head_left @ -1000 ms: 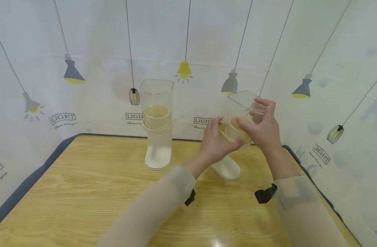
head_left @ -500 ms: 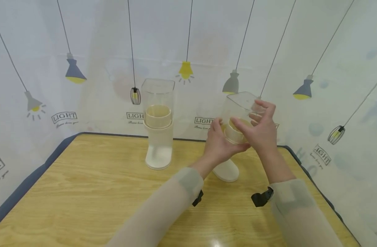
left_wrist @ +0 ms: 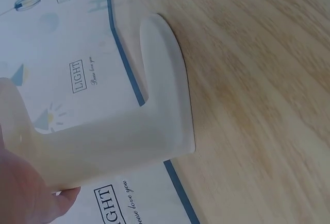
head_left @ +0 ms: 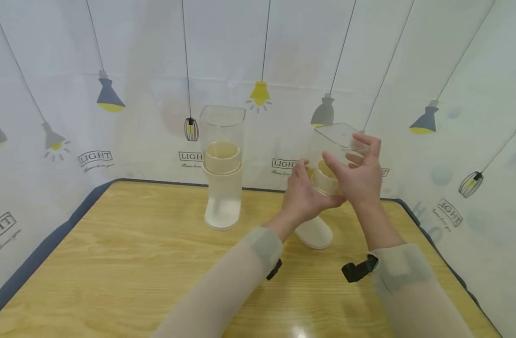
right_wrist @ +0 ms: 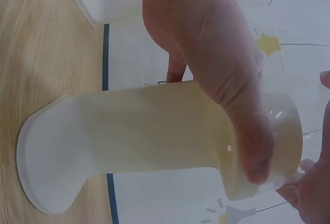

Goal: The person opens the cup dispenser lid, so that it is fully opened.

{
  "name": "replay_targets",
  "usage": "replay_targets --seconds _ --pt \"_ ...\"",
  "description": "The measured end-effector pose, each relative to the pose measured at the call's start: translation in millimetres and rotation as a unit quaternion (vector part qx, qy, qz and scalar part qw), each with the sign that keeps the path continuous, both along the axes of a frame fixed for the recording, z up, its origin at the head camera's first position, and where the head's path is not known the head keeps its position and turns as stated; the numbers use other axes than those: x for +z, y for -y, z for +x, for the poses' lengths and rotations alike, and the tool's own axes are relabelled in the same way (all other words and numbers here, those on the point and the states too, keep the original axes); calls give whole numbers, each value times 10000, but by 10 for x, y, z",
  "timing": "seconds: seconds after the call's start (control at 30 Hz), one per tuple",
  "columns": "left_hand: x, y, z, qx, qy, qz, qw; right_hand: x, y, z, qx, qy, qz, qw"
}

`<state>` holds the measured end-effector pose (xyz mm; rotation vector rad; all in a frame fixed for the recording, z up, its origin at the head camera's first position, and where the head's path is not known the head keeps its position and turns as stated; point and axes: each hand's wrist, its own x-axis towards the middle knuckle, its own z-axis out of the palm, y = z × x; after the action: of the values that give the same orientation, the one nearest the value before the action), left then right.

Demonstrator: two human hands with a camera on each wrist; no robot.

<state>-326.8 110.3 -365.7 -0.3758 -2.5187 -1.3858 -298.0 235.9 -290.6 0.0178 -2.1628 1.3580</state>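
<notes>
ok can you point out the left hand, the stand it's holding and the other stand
Left hand (head_left: 305, 197): head view, on the back of the hand.
Held stand (right_wrist: 147, 131): right wrist view, on its cream upright.
Other stand (head_left: 223, 165): head view, on its cream collar.

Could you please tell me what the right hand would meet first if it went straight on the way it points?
The right hand would probably meet the clear container first: it seems to be right at the container's side, though depth and exact contact are hard to judge.

Stand (left_wrist: 113, 136) smooth, plastic-looking; transparent container (head_left: 331, 142) glossy; tabletop (head_left: 148, 249) wood-grained, shiny.
</notes>
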Motion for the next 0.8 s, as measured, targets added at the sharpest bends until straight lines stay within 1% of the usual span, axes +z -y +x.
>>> replay_targets --seconds 0.13,0.2,0.3,0.47,0.67,0.73,0.8 --pt "3 -8 -3 -71 57 44 9999 40 -13 38 -54 -3 375 9993" --pt "2 -7 0 -53 32 23 10000 52 -30 46 -108 51 492 9987" --pt "6 -4 2 -1 -16 -15 10000 71 -63 38 -178 169 515 9984" --pt "2 21 10 18 21 -92 10000 88 -68 30 -127 352 429 9984" --pt "13 36 -10 -71 23 -70 9999 125 -34 56 -177 127 880 9959" --pt "13 41 -19 -81 35 -44 10000 140 -27 57 -206 111 926 9954" --pt "14 48 -21 -48 56 -33 10000 155 -20 52 -183 208 851 9960"
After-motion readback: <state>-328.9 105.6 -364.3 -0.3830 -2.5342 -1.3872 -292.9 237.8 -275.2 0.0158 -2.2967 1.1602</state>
